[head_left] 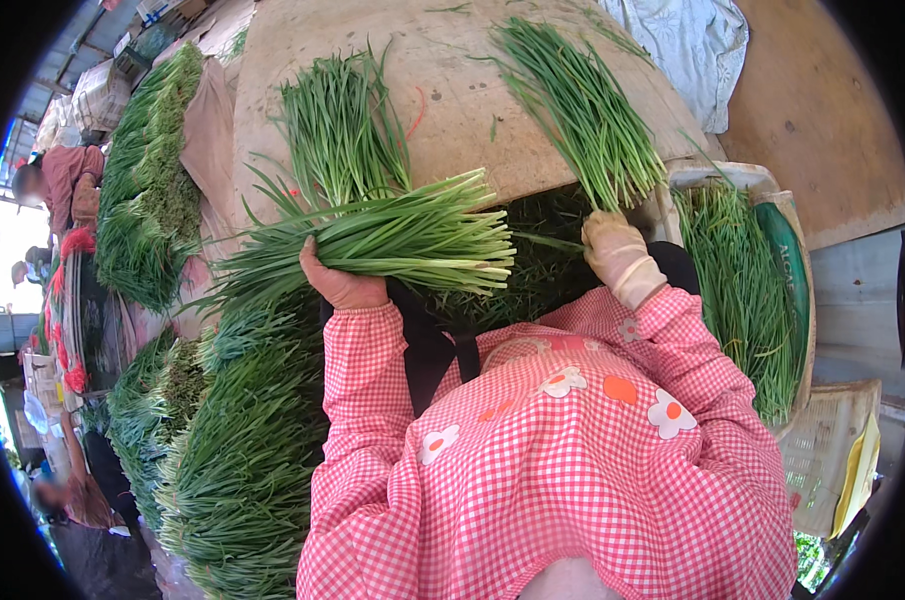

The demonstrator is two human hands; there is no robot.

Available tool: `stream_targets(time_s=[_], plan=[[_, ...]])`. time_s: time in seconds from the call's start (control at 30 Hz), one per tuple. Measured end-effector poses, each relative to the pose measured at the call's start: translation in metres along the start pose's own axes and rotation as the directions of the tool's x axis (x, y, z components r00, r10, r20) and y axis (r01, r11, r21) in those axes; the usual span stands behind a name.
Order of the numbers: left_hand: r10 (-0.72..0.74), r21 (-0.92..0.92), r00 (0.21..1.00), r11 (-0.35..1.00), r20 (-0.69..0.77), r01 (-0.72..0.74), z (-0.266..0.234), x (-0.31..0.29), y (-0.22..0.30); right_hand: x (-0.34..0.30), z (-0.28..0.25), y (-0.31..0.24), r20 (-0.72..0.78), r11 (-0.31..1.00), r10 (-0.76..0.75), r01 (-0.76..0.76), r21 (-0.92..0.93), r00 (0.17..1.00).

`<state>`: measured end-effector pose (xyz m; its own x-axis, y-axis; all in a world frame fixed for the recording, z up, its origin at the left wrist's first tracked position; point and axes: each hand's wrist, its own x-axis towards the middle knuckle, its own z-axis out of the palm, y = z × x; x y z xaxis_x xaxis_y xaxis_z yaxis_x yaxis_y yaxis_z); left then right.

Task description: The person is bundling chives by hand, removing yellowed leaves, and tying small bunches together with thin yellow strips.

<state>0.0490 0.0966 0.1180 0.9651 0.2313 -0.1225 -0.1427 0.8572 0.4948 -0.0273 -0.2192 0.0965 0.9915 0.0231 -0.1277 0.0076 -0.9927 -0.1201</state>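
Note:
My left hand (340, 280) is wrapped round a thick bunch of garlic chives (402, 230), the pale stem ends pointing right and the green tips left. My right hand (620, 255), in a pale glove, is closed at the stem ends of a chive pile (582, 110) on the board. A single chive blade (547, 241) runs left from its fingers, which seem to pinch it. Beyond the held bunch, another chive pile (342, 125) lies with its stems toward me, partly covered by that bunch.
The wooden board (452, 100) has a red band and loose leaf bits on it. Right of me stands a white crate (722, 175) packed with chives. Large chive heaps (242, 450) are at my left, with more along the far left (152, 190). Loose leaves lie below the board's edge. Other people are at far left.

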Motion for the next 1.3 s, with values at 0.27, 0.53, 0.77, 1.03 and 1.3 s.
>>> stream_targets(time_s=[0.27,0.53,0.77,1.03,1.3], plan=[[-0.009,0.044,1.0,0.999,-0.006,0.009,0.001,-0.004,0.0,-0.024,-0.065,-0.084,-0.386,0.763,-0.353,0.501,0.409,0.852],[0.004,0.013,0.997,1.0,0.073,-0.005,0.001,-0.003,0.0,-0.022,-0.038,-0.103,-0.29,0.821,-0.452,0.521,0.233,0.843],[-0.042,0.001,0.998,0.999,-0.038,0.043,-0.021,0.012,0.012,-0.028,-0.027,-0.067,-0.525,0.665,-0.112,0.456,0.592,0.844],[-0.02,0.05,1.0,0.999,-0.008,0.021,-0.02,0.009,0.006,-0.015,-0.041,-0.081,-0.404,0.741,-0.236,0.432,0.513,0.884],[-0.048,0.012,0.997,0.999,0.055,0.048,-0.012,0.006,0.002,-0.012,-0.025,-0.088,-0.225,0.778,-0.312,0.384,0.497,0.923]])
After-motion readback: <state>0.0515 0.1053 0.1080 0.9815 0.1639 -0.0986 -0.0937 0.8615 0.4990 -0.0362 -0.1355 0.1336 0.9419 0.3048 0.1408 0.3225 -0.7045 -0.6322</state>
